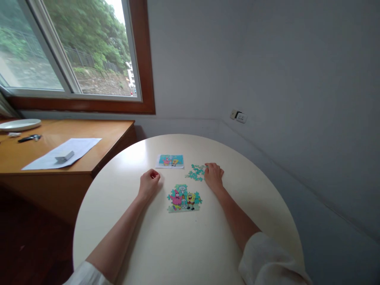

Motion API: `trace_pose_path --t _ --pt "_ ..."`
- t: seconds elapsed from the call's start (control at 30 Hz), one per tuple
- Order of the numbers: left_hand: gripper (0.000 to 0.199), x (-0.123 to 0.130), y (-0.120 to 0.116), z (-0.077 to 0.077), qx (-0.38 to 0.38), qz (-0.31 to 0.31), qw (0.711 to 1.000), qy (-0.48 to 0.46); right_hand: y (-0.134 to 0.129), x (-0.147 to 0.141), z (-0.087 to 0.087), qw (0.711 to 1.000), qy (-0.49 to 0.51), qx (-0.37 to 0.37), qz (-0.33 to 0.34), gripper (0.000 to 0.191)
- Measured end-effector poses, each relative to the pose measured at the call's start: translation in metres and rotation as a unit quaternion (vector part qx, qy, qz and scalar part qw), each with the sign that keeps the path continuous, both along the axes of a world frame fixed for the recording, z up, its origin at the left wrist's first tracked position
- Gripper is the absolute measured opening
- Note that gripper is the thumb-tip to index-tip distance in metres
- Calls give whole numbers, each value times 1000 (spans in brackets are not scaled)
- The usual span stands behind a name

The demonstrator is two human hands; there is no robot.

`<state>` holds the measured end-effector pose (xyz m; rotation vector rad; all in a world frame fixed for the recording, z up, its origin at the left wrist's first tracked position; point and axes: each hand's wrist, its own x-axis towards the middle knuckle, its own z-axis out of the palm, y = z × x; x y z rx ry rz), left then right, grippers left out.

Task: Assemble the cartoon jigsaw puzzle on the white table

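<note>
A partly joined jigsaw puzzle (pixel 183 199) lies on the round table between my forearms, showing a pink starfish, a yellow sponge and a blue-green figure. Behind it to the right is a cluster of loose jigsaw pieces (pixel 196 172), mostly teal. My right hand (pixel 214 175) rests palm down at the cluster's right edge, fingers apart, the index fingertip by a piece. My left hand (pixel 149 183) lies on the table left of the puzzle with its fingers curled in; whatever they hold, if anything, is hidden. A reference picture sheet (pixel 170 161) lies flat behind the puzzle.
The white round table (pixel 175 253) stands near a wall with a socket (pixel 241 117). To the left is a wooden desk (pixel 115 134) bearing a paper sheet (pixel 41 161), a small white block (pixel 64 156), a black-handled object (pixel 29 138) and a white plate (pixel 20 125).
</note>
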<state>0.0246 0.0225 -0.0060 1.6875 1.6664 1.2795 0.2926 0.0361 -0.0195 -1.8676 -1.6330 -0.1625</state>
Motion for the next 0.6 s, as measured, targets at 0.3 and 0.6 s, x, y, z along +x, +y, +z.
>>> trace_pose_path --t 0.3,0.6 --pt "11 5 17 2 12 16 997 -78 1 -2 3 997 3 -12 74 32" --pt "10 -20 24 15 -104 -34 834 -541 -7 -12 4 983 -38 -19 181 37"
